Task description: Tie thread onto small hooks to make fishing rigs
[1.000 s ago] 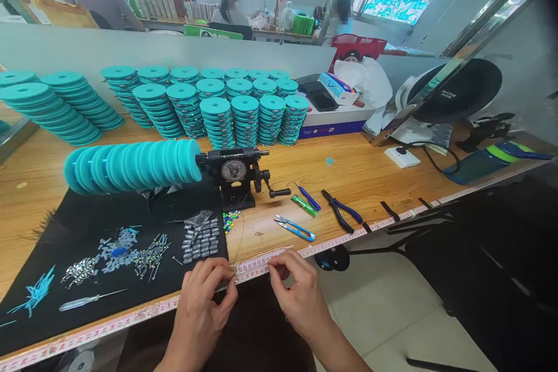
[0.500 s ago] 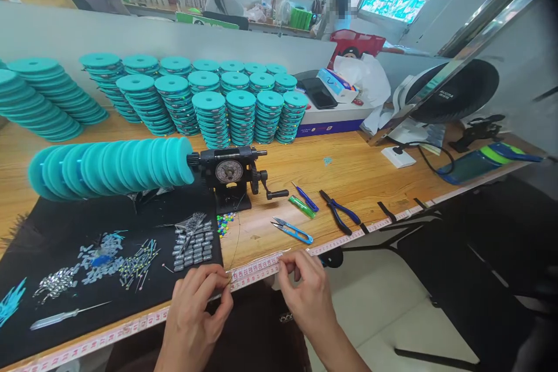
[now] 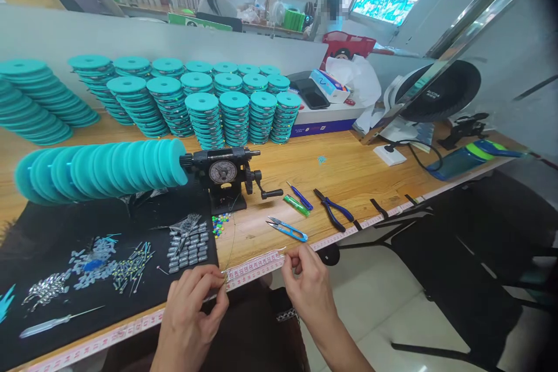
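Observation:
My left hand [image 3: 192,311] is at the table's front edge, its thumb and index finger pinched on a thin line [image 3: 234,238]. That line rises from the fingertips toward the black hand-crank winder [image 3: 224,171], which carries a row of turquoise foam spools [image 3: 100,168]. Further right, my right hand [image 3: 310,282] is curled with thumb and fingertips pressed together over the edge; what it pinches is too fine to make out. Between the two hands runs a pink-and-white measuring tape [image 3: 255,265] fixed along the edge.
On a black mat [image 3: 143,215] lie grey cylinders [image 3: 189,247], pins [image 3: 133,267], swivels [image 3: 47,289] and an awl [image 3: 61,322]. Blue thread snips [image 3: 288,229], a green tube [image 3: 296,205], a blue pen-like tool [image 3: 300,195] and pliers [image 3: 333,209] lie rightward. Spool stacks [image 3: 235,119] stand behind.
The whole view has shifted slightly, so things appear further left. The right hand has closed its fingers more tightly and sits a little further from the left hand, which keeps its pinch.

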`<state>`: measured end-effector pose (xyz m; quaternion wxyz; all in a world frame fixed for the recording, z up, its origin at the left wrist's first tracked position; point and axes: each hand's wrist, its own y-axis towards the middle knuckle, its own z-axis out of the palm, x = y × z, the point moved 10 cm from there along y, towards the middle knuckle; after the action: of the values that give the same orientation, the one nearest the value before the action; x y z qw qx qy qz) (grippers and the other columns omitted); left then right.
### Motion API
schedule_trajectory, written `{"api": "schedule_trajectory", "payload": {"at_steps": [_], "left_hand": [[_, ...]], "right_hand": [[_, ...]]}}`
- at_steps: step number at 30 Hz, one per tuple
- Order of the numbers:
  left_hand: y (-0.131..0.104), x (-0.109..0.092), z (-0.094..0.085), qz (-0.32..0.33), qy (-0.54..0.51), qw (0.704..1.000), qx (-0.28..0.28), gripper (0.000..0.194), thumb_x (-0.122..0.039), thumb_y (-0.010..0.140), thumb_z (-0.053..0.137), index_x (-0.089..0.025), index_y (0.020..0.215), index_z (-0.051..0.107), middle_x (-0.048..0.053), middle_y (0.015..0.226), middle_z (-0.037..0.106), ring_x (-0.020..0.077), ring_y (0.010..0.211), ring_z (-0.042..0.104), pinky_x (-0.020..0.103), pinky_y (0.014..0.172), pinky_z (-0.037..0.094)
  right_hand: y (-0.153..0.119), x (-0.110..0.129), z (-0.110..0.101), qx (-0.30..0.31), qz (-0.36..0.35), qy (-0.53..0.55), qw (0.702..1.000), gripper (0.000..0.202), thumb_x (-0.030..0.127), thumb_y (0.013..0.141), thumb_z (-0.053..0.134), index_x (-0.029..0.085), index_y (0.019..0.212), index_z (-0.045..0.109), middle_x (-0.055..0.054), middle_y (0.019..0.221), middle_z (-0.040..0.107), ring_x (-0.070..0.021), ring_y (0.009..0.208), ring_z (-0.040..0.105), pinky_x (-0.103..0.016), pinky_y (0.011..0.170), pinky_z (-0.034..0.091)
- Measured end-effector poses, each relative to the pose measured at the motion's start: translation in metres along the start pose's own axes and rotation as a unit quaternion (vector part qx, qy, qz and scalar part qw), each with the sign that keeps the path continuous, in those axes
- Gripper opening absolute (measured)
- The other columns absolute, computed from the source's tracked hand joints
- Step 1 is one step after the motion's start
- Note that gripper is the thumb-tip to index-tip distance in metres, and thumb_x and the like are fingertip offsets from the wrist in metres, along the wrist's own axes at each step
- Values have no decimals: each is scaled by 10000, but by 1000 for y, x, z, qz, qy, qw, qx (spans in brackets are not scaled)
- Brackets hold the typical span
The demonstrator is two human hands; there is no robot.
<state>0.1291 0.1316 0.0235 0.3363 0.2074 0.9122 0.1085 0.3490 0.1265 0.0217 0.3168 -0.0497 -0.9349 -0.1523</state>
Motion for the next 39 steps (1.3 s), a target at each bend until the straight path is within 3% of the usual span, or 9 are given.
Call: {"api": "schedule_trajectory", "payload": {"at_steps": [7,10,13,15,19,22,25,31,39], "left_hand": [[0,3,3,-24,-12,1000,1,92,-149,830,596,-218,776,568,34,919,646,220,846,586,347,720,367],[-3,1,-12,-62,-78,995,-24,79,-175,857,574,-222,794,565,41,948,624,212,871,579,337,746,398],[-10,4,-29,-144,-197,969,-34,135,-245,889,553,-217,758,533,41,918,599,199,860,572,305,748,424],[-18,5,-31,-204,-293,934,-5,209,-319,884,570,-208,709,539,38,860,609,198,834,575,297,753,438],[-40,3,-16,-287,-452,842,69,296,-442,818,652,-182,682,616,54,831,668,211,837,590,313,803,450],[-56,-1,-7,-307,-496,807,96,292,-432,805,682,-176,678,626,50,840,682,205,835,587,313,811,437],[-64,-8,-5,-302,-500,803,115,281,-414,833,659,-174,692,629,51,844,676,212,859,583,325,834,427],[-66,-16,-19,-283,-473,826,115,305,-425,839,641,-171,672,621,48,797,656,198,793,555,322,804,421],[-67,-13,-20,-262,-439,851,124,303,-422,825,650,-174,653,619,57,783,671,216,797,572,320,780,419]], "right_hand": [[2,-1,0,-14,-5,6,1000,164,180,895,474,211,734,484,-7,709,515,-191,681,509,-312,648,381],[-1,-2,-4,-20,-1,50,999,112,217,913,492,199,814,541,-10,738,533,-182,679,514,-306,652,400],[-13,-2,-18,-69,15,129,989,108,274,920,533,183,963,573,-14,780,553,-169,676,520,-295,665,427],[-24,6,-23,-72,19,181,981,114,293,921,548,186,933,583,-11,769,557,-166,682,523,-285,666,430],[-47,45,11,119,25,311,943,156,302,929,550,191,835,608,-16,776,583,-171,739,554,-268,680,436],[-64,76,36,239,43,397,885,118,304,904,606,194,906,649,-18,835,624,-169,786,574,-261,714,453],[-70,93,43,266,47,424,864,131,319,884,651,195,921,671,-14,840,649,-162,780,578,-260,720,457],[-68,106,36,242,-3,368,898,104,281,873,683,192,821,695,-3,799,643,-154,769,589,-258,722,438],[-73,117,32,260,-70,347,898,96,215,910,608,194,818,624,6,825,564,-144,781,552,-252,722,420]]}}
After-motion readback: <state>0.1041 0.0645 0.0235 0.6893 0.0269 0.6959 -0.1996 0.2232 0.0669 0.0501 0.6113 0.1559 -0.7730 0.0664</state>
